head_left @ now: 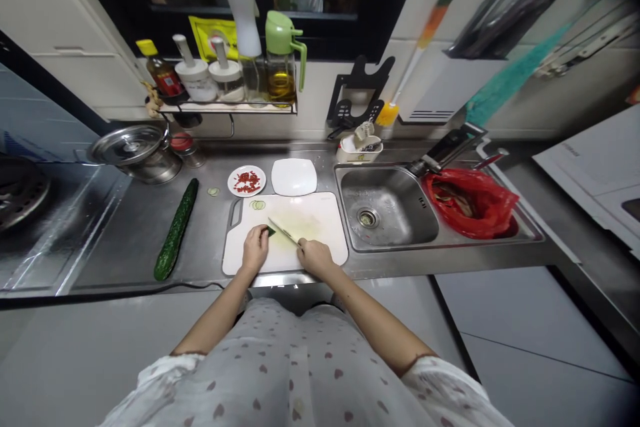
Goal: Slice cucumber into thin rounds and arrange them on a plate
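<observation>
A white cutting board (320, 213) lies on the steel counter in front of me. My left hand (256, 248) is closed over a short dark-green piece of cucumber (271, 231) at the board's middle left; the fingers hide most of it. Wrapped round a knife handle, my right hand (314, 256) holds a kitchen knife (284, 232), its blade slanting up and left beside the piece. A few thin cucumber slices (257, 205) rest near the board's upper left. A whole cucumber (176, 230) lies on the counter to the left.
Behind the board stand a plate of chopped red pieces (247, 181) and a white square plate (294, 177). The sink (390, 207) is at right, with a red bag (473, 203) beyond it. A lidded pot (145, 153) sits at left, below a seasoning rack (230, 108).
</observation>
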`<state>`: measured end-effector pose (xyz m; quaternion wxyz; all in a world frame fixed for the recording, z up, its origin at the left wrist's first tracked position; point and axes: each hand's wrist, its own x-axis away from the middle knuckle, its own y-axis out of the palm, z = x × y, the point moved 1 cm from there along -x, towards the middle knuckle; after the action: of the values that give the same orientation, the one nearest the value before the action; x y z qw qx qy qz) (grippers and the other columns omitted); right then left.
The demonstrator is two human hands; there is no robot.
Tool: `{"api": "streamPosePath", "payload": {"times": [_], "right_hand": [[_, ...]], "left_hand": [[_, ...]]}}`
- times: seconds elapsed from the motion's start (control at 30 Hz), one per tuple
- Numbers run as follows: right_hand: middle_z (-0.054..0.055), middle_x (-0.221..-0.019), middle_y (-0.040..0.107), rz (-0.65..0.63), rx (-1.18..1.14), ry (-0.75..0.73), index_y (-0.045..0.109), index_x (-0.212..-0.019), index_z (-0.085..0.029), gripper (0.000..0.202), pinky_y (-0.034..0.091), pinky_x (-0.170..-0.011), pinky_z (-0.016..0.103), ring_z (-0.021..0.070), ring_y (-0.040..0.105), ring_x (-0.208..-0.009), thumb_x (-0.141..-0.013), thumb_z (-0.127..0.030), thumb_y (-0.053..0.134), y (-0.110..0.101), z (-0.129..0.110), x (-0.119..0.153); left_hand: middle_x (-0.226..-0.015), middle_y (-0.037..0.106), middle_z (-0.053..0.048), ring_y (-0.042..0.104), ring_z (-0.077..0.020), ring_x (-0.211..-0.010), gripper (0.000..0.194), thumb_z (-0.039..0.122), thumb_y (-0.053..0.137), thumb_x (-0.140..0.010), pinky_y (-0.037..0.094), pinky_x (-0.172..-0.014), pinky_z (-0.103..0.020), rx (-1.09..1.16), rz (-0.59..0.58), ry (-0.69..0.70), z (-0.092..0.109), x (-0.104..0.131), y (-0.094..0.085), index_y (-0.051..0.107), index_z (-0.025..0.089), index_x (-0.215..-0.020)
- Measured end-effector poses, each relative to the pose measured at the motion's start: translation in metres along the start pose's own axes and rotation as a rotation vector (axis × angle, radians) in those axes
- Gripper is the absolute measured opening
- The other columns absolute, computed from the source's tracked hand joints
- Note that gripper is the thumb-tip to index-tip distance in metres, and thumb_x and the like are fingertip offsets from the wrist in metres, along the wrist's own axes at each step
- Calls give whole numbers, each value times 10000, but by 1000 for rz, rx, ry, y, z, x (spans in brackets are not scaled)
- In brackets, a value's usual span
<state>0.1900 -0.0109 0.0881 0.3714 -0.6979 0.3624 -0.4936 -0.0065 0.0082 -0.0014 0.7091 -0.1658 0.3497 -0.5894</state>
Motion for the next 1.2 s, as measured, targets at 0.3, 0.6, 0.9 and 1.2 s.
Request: {"api": "streamPosePath", "payload": {"times": [0.3,0.6,0.9,1.2], "right_hand": [[93,-1044,660,190,52,100,479,-1262,-205,402,382,-801,295,219,603,-963,-899,-379,485,-3,10,16],[112,-1030,643,225,159,68,421,-1337,-194,474,374,-809,309,224,580,-964,-904,-370,499,-3,15,17],[123,-1022,630,224,184,-4,421,-1337,-177,473,362,-815,306,226,565,-964,-896,-315,516,1,17,25],[124,-1050,634,197,146,79,436,-1324,-189,450,368,-838,302,217,576,-985,-909,-353,492,6,25,23]], "left_hand": [[-1085,601,-116,563,-217,-1025,298,308,415,-904,457,-908,-366,33,150,-124,4,-2,-5,525,180,-1150],[-1258,501,-96,416,-268,-1206,312,358,493,-871,354,-1021,-448,-122,-32,78,61,-36,-12,611,254,-1140],[-1231,542,-87,399,-295,-1203,173,310,568,-825,309,-1028,-501,-114,-265,168,79,-53,3,704,256,-917],[-825,662,-37,578,-174,-774,141,324,593,-790,452,-762,-309,107,-163,-155,69,-47,7,676,213,-814]]}}
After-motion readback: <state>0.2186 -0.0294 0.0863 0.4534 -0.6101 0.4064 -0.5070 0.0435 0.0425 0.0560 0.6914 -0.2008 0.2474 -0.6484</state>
